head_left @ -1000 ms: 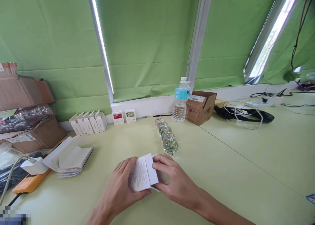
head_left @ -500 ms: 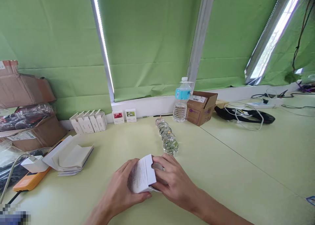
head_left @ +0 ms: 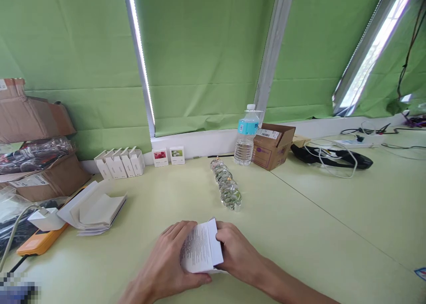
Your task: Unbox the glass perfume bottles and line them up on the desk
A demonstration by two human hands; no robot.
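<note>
the printed white carton (head_left: 196,250) is at six o'clock in the view, between both hands. the left hand (head_left: 171,262) is grasping it from its nine o'clock side, thumb along the near edge. the right hand (head_left: 238,253) touches its three o'clock end, by a flap (head_left: 216,242); hidden fingertips leave its grip unclear. toward one o'clock, clear rounded pieces (head_left: 226,185) lie in a row on the worktop (head_left: 316,250).
</note>
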